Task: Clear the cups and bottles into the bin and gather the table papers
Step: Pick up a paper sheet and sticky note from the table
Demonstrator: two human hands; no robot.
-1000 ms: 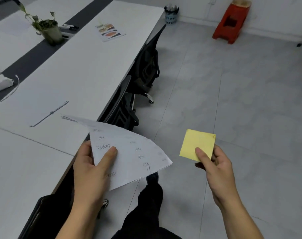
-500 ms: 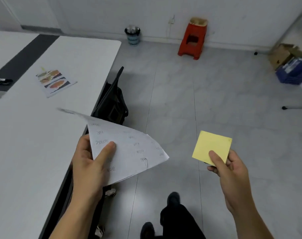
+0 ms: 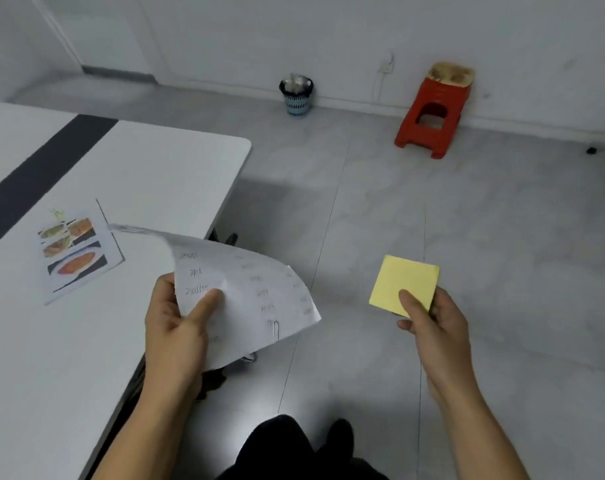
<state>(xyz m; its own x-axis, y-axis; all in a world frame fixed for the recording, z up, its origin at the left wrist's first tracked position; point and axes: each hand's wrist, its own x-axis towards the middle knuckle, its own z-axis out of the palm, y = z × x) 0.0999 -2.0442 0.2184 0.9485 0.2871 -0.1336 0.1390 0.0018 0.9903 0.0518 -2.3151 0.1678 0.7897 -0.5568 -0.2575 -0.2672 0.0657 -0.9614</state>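
My left hand (image 3: 174,332) grips a curled white sheet with handwriting (image 3: 256,299), thumb on top, beside the table's right edge. My right hand (image 3: 432,327) pinches a yellow sticky-note pad (image 3: 403,284) over the floor. A printed leaflet with food pictures (image 3: 78,252) lies flat on the white table (image 3: 155,174), just left of the held sheet. A small blue-and-white bin (image 3: 297,95) with white rubbish showing at its top stands on the floor by the far wall.
A red plastic stool (image 3: 432,112) with a brown object on top stands near the far wall, right of the bin. A dark strip (image 3: 34,174) runs along the table's middle. Grey tiled floor (image 3: 484,220) stretches between me and the wall.
I have walked along the table toward its far end; the leaflet, bin and stool appear nearer. Both hands keep the same hold on the sheet and the yellow pad.
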